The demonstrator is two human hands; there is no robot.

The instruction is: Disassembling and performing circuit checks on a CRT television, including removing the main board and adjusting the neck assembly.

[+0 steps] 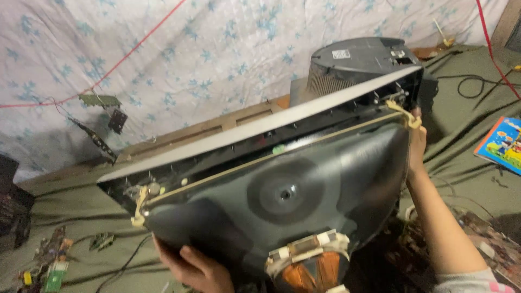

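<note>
Far left on the olive-green cloth point(81, 201): loose circuit boards point(51, 260) and a thin black cable point(127, 263). Behind them a small green board with a dark part point(103, 106) hangs off a red wire point(135, 46) against the star-patterned sheet point(217, 54).

Left hand point(198, 268) sits under the lower left corner of the picture tube point(282, 195), fingers curled up against the dark glass funnel, palm taking weight.

Tube is held up off the cloth, tilted, screen face away from camera, grey front edge running low left to high right. Metal band and corner lugs visible along the rim. Neck points at camera; copper deflection yoke point(309, 268) at bottom centre.

Grey set back cover point(358, 62) lies behind the tube, upper right.

Right hand point(417, 144) is on the tube's upper right corner by the lug; fingers are hidden behind the edge, so can't tell how far they wrap.

Far right: colourful booklet point(502, 144) on the cloth, black cable point(477, 84) beyond.
</note>
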